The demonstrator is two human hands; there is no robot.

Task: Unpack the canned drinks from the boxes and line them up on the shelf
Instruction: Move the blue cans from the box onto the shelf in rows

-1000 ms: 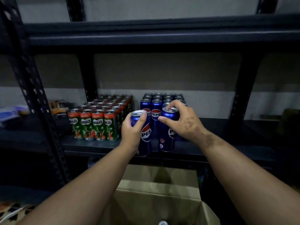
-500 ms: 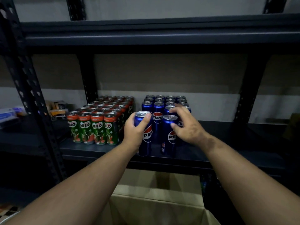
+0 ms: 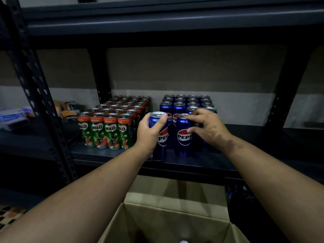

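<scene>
Standing on shelf [image 3: 201, 157]: Milo cans [image 3: 112, 120] left, Pepsi cans [image 3: 188, 102] right; open box [image 3: 175, 213] sitting below, in front.

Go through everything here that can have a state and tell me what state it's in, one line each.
Left hand: grips a Pepsi can.
Left Pepsi can: upright, held at the shelf's front edge.
Right hand: fingers touch a second Pepsi can.
Right Pepsi can: upright, standing on the shelf.
Pepsi block: upright, in rows.
Milo cans: upright, in rows.
Cardboard box: open.
</scene>
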